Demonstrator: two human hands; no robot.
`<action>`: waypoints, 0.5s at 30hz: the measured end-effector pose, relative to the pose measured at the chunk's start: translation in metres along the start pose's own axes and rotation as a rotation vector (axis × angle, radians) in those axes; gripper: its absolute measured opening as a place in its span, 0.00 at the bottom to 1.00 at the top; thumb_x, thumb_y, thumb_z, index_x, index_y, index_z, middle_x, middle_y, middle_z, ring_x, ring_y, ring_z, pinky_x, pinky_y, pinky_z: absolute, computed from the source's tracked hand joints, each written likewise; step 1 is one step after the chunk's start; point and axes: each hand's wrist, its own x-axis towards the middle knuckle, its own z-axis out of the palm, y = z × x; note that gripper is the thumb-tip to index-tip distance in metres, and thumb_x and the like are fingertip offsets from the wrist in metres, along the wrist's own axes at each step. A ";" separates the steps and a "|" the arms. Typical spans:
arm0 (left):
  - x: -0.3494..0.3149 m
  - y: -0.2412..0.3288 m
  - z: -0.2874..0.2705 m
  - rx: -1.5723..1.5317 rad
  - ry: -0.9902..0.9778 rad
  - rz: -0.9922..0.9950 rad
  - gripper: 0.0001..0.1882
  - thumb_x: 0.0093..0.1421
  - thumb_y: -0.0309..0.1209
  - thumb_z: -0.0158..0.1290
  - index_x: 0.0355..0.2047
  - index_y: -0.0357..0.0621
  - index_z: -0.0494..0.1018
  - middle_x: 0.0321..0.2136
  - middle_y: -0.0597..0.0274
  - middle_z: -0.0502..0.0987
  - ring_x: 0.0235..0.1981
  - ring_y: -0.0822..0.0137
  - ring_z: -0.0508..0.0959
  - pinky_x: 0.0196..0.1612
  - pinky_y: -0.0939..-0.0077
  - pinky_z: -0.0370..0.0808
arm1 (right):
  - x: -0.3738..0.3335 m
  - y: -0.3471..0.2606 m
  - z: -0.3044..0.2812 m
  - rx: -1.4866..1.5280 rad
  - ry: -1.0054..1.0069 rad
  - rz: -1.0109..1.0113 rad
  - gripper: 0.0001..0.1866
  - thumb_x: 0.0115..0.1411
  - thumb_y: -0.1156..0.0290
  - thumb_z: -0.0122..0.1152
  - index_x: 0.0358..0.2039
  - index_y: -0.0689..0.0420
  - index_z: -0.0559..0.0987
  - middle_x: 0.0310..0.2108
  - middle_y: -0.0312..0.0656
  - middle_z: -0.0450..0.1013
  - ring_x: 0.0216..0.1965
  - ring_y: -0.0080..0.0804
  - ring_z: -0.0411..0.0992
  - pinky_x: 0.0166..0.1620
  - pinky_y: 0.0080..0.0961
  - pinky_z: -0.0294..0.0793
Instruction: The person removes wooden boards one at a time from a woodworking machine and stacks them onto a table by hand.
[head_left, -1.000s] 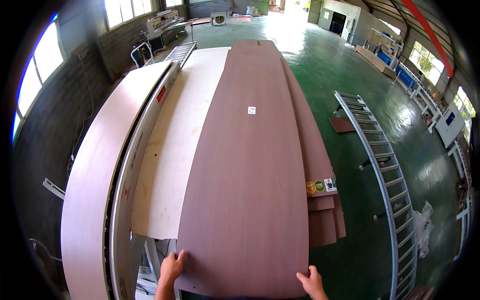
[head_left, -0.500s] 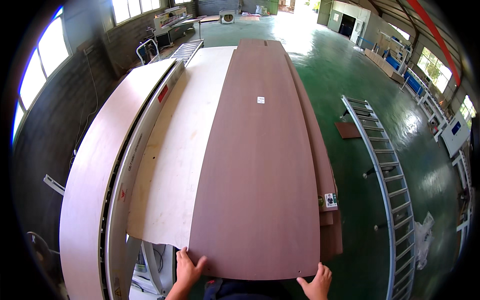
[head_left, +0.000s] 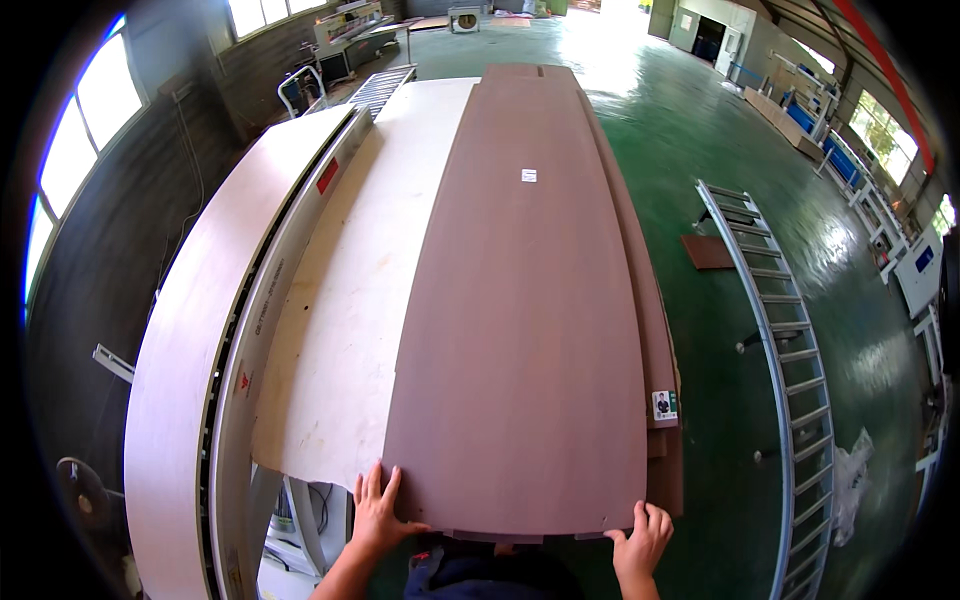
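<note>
A long brown panel (head_left: 520, 330) with a small white label lies on top of a stack, its near end toward me. At its near left corner is my left hand (head_left: 376, 512), fingers along the left edge and thumb at the near edge. My right hand (head_left: 645, 540) grips the near right corner, fingers on the side and thumb at the front edge. Left of the panel, a pale board (head_left: 335, 350) lies flat. More brown panels (head_left: 662, 440) stick out under its right side, with a card (head_left: 664, 405) bearing a small picture on them.
A long metal rail (head_left: 260, 340) and a pale curved-looking surface (head_left: 195, 370) run along the left. On the green floor to the right stands a roller conveyor (head_left: 780, 350), with a brown piece (head_left: 706, 252) beside it and clear plastic (head_left: 850, 480) farther right.
The brown panel has shifted slightly away from me, and both hands have moved forward with it. My left fingers now reach farther along the left edge. The view has tilted a little.
</note>
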 end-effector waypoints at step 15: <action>0.109 0.023 0.001 -0.012 0.071 0.021 0.61 0.36 0.64 0.64 0.66 0.49 0.54 0.66 0.42 0.50 0.69 0.49 0.46 0.68 0.53 0.38 | 0.110 0.020 0.024 -0.056 0.041 -0.053 0.32 0.44 0.60 0.73 0.48 0.62 0.74 0.45 0.46 0.68 0.52 0.44 0.61 0.58 0.41 0.58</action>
